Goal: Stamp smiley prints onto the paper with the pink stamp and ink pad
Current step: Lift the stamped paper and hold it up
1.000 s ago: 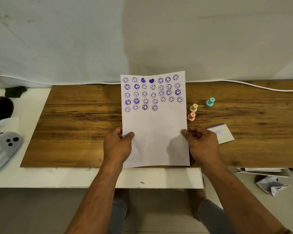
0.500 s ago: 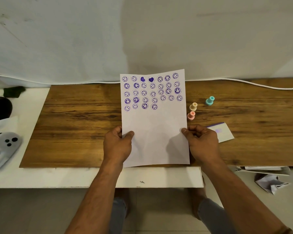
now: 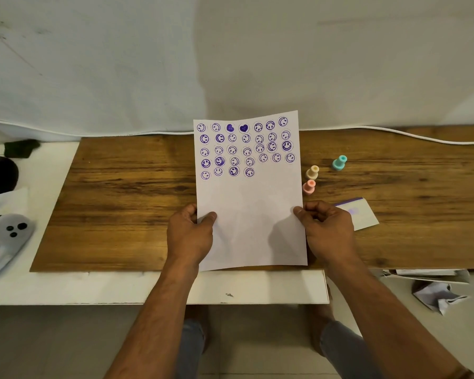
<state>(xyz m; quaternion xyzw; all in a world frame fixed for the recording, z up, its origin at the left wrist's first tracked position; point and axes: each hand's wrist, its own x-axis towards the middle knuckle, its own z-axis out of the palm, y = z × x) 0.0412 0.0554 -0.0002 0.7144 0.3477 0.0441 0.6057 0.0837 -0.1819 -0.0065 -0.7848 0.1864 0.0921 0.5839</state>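
Paper (image 3: 251,214) is held upright-tilted above the wooden desk (image 3: 121,214) by both hands, its lower edge near the desk's front edge and its top edge curling slightly against the white cloth backdrop (image 3: 93,64). Left hand (image 3: 190,236): forearm extends up from the lower frame, thumb laid across the paper's front face at the left margin, remaining fingers behind the sheet, closed on it. Right hand (image 3: 327,231): forearm enters from the lower right, thumb and curled fingers pinching the paper's right margin, closed on it. Both grips sit at about the same height, in the sheet's lower half.

Count of items:
- Sheets held: one.
- Prints on the upper part of the sheet: five rows in purple ink. Rows one to four hold seven prints each; row five holds four. Two prints in the top row are solid hearts; the rest are smileys.
- Stamps standing on the desk to the right of the paper: three. Pink stamp (image 3: 309,186) is nearest, just beside the right margin; cream stamp (image 3: 312,172) is touching or just behind it; teal stamp (image 3: 339,162) stands farther right.
- Ink pad (image 3: 360,214): one, lying flat, partly hidden behind the right hand.
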